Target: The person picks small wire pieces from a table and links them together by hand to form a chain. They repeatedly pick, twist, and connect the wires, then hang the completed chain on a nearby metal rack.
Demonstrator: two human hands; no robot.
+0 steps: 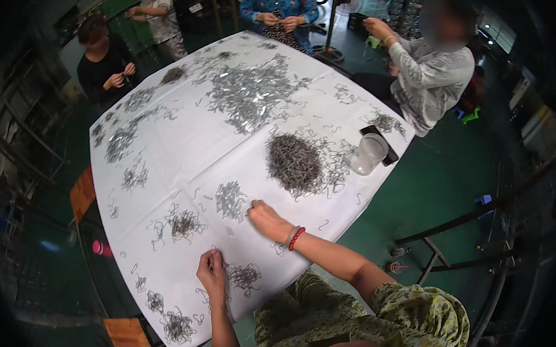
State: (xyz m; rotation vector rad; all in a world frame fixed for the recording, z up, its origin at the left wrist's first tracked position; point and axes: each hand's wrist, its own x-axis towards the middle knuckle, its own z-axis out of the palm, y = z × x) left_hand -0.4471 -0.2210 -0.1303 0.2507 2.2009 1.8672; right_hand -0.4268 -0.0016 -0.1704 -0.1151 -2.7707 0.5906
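Note:
My left hand [210, 268] is over the near part of the white-covered table [162, 263], its fingers pinched together. My right hand [267, 220], with beaded bracelets at the wrist, is closed at the right edge of a small pile of flat silvery pieces [230, 200]. Whatever either hand pinches is too small to make out. Bent dark wire hooks lie in a small heap [243, 276] just right of my left hand, and in another heap [184, 224] beyond it. Past my right hand rises a big dense mound of grey wire hooks [294, 164].
A clear plastic cup [370, 152] and a dark phone [388, 157] are at the table's right edge. A wide spread of silvery pieces [247, 92] covers the far middle. Several people sit or stand around the table. Wooden stools [133, 344] are along the left.

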